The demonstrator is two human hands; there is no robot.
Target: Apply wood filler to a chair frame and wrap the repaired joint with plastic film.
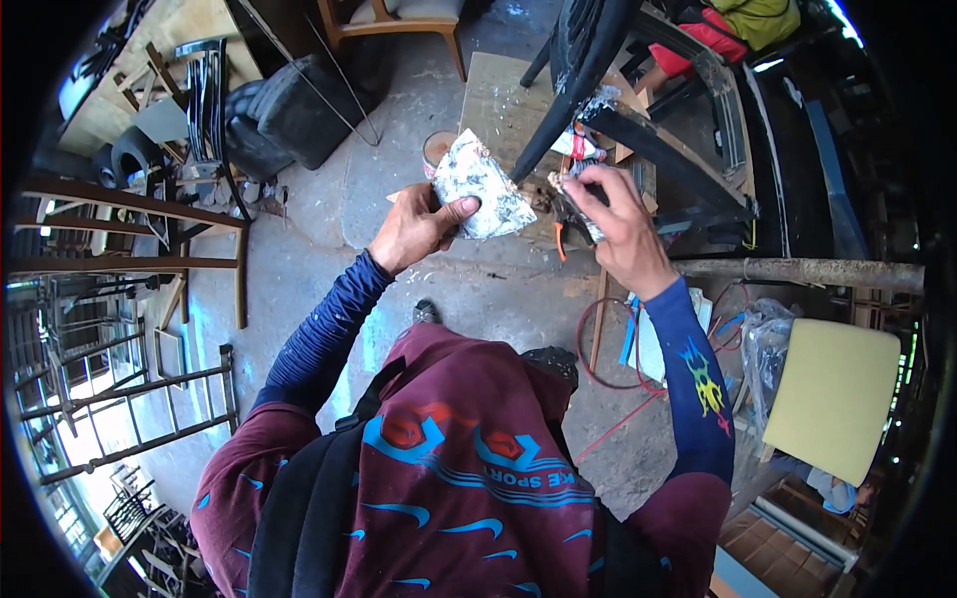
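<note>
My left hand [417, 224] grips a flat, roughly cut white piece [478, 191] smeared with grey, thumb on top and fingers underneath. Just to its right, my right hand [620, 224] is closed in a pinch around a small, pale brownish object [558, 181]. Most of that object is covered by the fingers, so its kind does not show. Beyond both hands stands a dark-painted wooden frame [564, 110] with slanting legs, over a worn board [493, 85]. An orange-handled tool [560, 241] lies beside my right hand.
A round tin [436, 148] stands behind the white piece. A yellow padded panel [832, 399] and red hose [588, 349] are at right. Dark cushions [309, 110] and wooden frames [130, 227] fill the left. Another person [698, 45] is at the far right.
</note>
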